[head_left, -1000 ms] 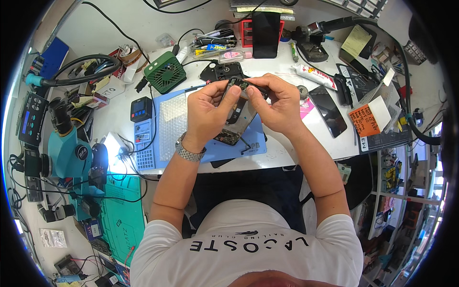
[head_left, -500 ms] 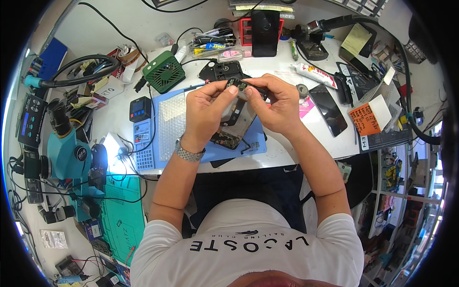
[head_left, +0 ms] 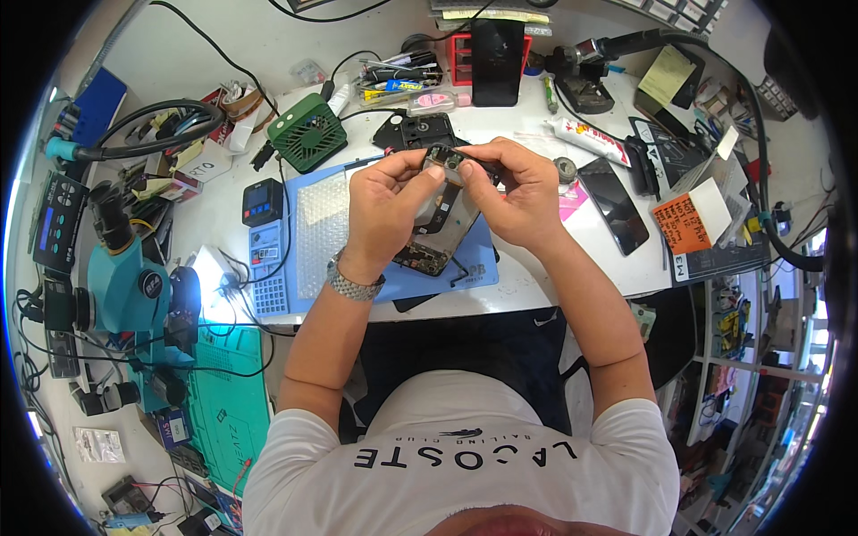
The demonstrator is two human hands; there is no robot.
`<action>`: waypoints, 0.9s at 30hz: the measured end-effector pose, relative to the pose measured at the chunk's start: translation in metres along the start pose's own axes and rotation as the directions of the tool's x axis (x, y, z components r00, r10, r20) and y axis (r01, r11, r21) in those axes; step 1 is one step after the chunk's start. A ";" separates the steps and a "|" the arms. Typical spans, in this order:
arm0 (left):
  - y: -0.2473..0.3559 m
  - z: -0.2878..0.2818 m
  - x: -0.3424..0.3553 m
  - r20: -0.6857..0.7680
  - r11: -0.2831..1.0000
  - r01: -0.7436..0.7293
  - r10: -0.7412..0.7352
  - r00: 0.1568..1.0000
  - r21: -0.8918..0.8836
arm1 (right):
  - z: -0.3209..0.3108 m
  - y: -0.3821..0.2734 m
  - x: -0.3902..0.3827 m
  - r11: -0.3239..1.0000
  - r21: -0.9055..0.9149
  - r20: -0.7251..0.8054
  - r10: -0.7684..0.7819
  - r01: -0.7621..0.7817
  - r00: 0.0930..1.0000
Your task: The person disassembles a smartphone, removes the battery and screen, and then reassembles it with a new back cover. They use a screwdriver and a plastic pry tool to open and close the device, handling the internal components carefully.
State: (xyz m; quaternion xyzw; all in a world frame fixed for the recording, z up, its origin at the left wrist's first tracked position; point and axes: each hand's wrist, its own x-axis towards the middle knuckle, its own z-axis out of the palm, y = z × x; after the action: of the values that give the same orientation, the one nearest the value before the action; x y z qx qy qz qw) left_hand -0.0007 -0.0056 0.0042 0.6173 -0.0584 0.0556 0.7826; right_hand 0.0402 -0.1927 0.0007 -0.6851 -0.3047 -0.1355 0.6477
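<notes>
An opened phone (head_left: pixel 449 230), showing its frame, a dark flex strip and small parts at the top end, is tilted above the blue mat (head_left: pixel 317 174). My left hand (head_left: pixel 390 201) grips its upper left side with the thumb on the top, a metal watch on the wrist. My right hand (head_left: pixel 516 196) grips the upper right, its thumb near the small parts at the top. Just beyond lies a black phone part (head_left: pixel 413 129); a sheet of bubble wrap (head_left: pixel 323 232) is left of the phone. What the fingertips press on is too small to make out.
Around the bench: a green fan (head_left: pixel 306 134), a teal microscope (head_left: pixel 130 277), a red drawer unit (head_left: pixel 459 62) with an upright phone (head_left: pixel 496 67), a white tube (head_left: pixel 590 143), a dark phone (head_left: pixel 612 205), an orange card (head_left: pixel 681 223) and a green mat (head_left: pixel 223 402).
Both thumbs have shifted slightly at the phone's top end, showing a little more of the small parts there. Both hands still grip it in nearly the same place.
</notes>
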 end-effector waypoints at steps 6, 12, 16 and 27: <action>0.000 0.000 0.000 0.009 1.000 -0.012 0.012 1.000 0.014 | 0.001 0.001 0.000 1.000 0.003 0.003 -0.008 0.008 1.000; 0.001 0.002 0.001 -0.003 0.999 -0.013 0.013 1.000 0.046 | 0.001 0.001 0.000 1.000 -0.006 0.004 -0.024 0.024 1.000; 0.001 0.002 0.000 -0.005 0.999 -0.012 0.012 1.000 0.050 | 0.001 0.001 0.001 0.999 -0.005 0.003 -0.033 0.033 0.999; -0.002 0.000 0.001 -0.011 1.000 0.017 -0.017 1.000 0.004 | 0.001 0.000 0.001 0.999 -0.024 -0.006 -0.048 0.047 0.999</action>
State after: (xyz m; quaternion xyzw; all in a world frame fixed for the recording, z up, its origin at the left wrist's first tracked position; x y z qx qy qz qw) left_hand 0.0007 -0.0063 0.0029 0.6190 -0.0487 0.0524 0.7821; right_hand 0.0407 -0.1911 0.0008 -0.6848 -0.3170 -0.1569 0.6371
